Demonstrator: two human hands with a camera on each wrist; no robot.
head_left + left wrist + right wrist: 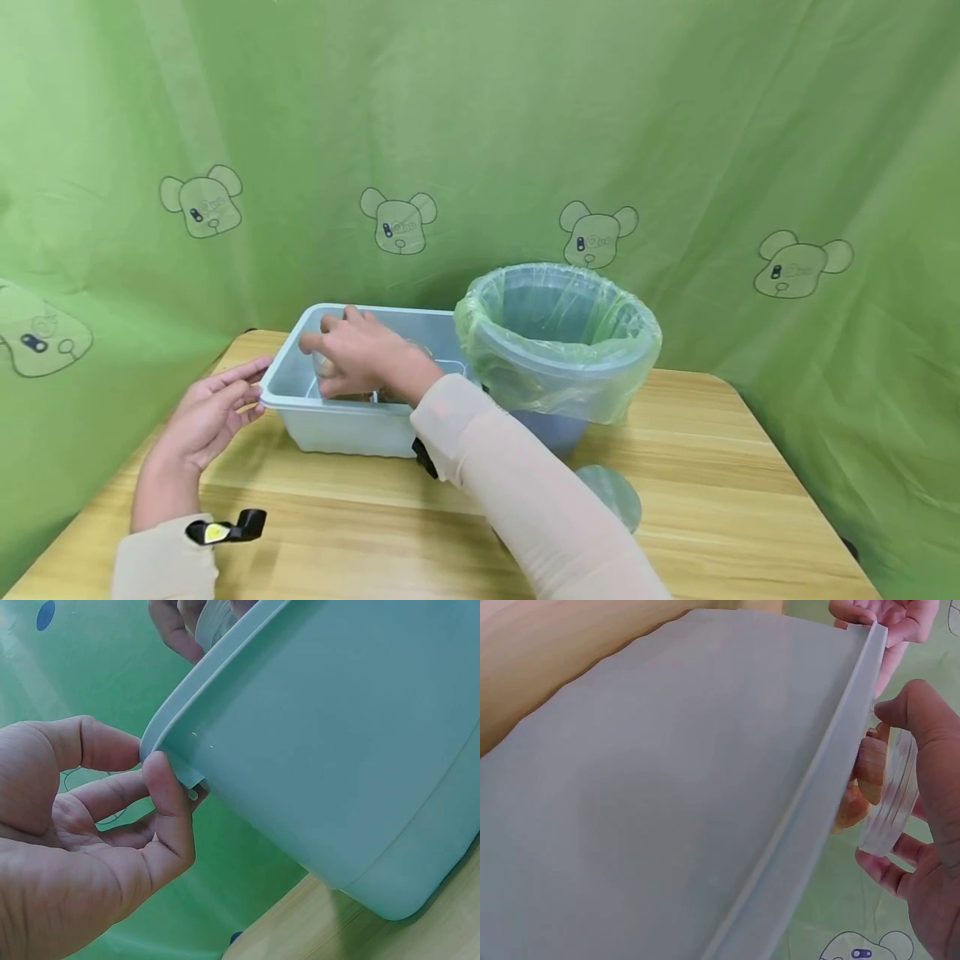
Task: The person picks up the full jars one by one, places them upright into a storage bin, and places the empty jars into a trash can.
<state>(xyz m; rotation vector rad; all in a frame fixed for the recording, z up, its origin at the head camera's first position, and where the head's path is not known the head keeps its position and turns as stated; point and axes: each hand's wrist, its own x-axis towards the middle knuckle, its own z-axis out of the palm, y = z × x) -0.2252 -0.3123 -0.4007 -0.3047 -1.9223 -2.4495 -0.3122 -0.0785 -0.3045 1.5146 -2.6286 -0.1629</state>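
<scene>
My left hand [206,417] pinches the rim at the left end of a pale blue plastic tub [352,432], thumb and fingers on either side of the edge in the left wrist view. My right hand [363,354] reaches down inside the tub near that end. Its fingers are curled round a clear plastic container [894,796], seen side-on in the right wrist view. Orange-brown pieces [871,769] that look like bread or pastry show at the container's mouth, partly hidden behind the tub's rim. The tub's inside is largely covered by the right hand and forearm.
To the right, a round bin [555,400] lined with a thin green bag [637,342] stands against the tub and overlaps it in the head view. A clear round disc [618,496], like a lid, lies on the wooden table [720,467]. Green curtain [480,108] surrounds the table.
</scene>
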